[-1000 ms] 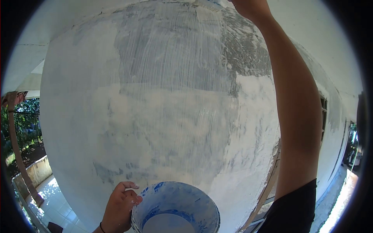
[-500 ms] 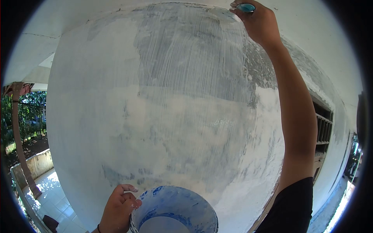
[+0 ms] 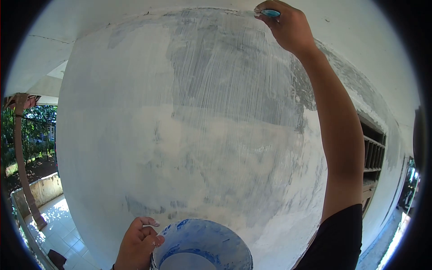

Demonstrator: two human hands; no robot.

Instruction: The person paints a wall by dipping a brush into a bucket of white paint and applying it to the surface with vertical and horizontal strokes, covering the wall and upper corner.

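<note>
A person stretches the right hand (image 3: 288,28) to the very top of a half-coated wall (image 3: 202,135), fingers closed around a blue-handled tool (image 3: 271,13) whose working end is hidden against the surface just under the ceiling (image 3: 360,27), while the left hand (image 3: 137,245) grips the rim of a blue paint bucket (image 3: 202,245) held low and close to the wall, white paint pooled inside. With the arm at full reach, the stroke risks thinning out or straying onto the ceiling line, and wet paint could run down the handle onto the wrist. The bucket, held only by one side of its rim, could tip and spill onto the tiled floor (image 3: 58,225) below if attention stays overhead. Grey patches show through the streaky upper coat, so uneven coverage is likely.
</note>
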